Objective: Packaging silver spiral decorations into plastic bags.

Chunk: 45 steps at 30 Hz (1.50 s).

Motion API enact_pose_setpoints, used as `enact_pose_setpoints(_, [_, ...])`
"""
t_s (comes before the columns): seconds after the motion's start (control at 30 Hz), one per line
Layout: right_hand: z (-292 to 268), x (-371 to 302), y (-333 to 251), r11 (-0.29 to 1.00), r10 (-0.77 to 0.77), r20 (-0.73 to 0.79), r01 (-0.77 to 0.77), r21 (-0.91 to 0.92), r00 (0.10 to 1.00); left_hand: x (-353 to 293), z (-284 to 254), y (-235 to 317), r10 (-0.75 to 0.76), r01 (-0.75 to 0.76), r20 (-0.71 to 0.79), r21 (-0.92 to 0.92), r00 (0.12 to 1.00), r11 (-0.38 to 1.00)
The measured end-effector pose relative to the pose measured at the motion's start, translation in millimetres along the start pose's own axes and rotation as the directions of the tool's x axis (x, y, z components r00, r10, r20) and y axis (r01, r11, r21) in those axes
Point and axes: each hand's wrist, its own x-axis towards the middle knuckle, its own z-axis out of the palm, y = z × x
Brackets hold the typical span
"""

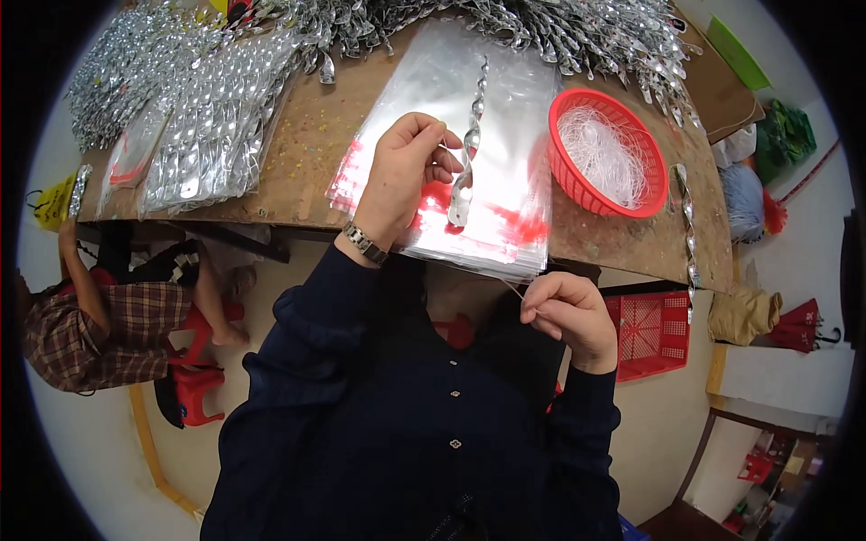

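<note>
A twisted silver spiral strip stretches lengthwise over a stack of clear plastic bags with red print. Just left of it, my left hand is closed in a pinch on a fine clear thread, its fingertips close beside the strip. Below the table's front edge, the thumb and forefinger of my right hand pinch a thin thread that runs up and left toward the bags. Against the bright bags most of the thread is lost to sight. To the right stands a red plastic basket holding a tangle of clear threads.
Heaps of silver spirals cover the table's back; bagged ones lie left. Another spiral hangs over the right edge. A red crate sits below. At left a person in a checked shirt sits.
</note>
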Motion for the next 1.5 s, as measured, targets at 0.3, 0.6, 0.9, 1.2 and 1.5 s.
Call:
enact_pose_setpoints(0.3, [9.3, -1.6, 1.6, 0.970, -0.222, -0.136, 0.205, -0.129, 0.965, -4.6, -4.2, 4.4, 0.019, -0.019, 0.006, -0.005, 1.000, 1.000])
enact_pose_setpoints(0.6, [24.5, 12.4, -8.5, 0.907, -0.380, -0.249, 0.306, -0.289, 0.891, -29.5, 5.6, 16.9, 0.073, -0.072, 0.038, -0.037, 0.997, 0.997])
enact_pose_setpoints(0.9, [41.7, 36.4, -12.7, 0.926, -0.357, -0.318, 0.289, -0.241, 0.878, -47.8, 15.5, 13.7, 0.040, -0.035, 0.087, -0.055, 0.995, 0.998])
enact_pose_setpoints(1.2, [41.1, 47.3, -10.7, 0.856, -0.482, -0.365, 0.340, -0.388, 0.797, -55.5, 23.2, 9.9, -0.027, 0.035, 0.170, -0.048, 0.985, 0.998])
enact_pose_setpoints(1.5, [41.7, 50.1, -5.6, 0.759, -0.579, -0.317, 0.356, -0.544, 0.751, -59.4, 31.5, 2.2, -0.117, 0.130, 0.247, -0.035, 0.962, 0.991])
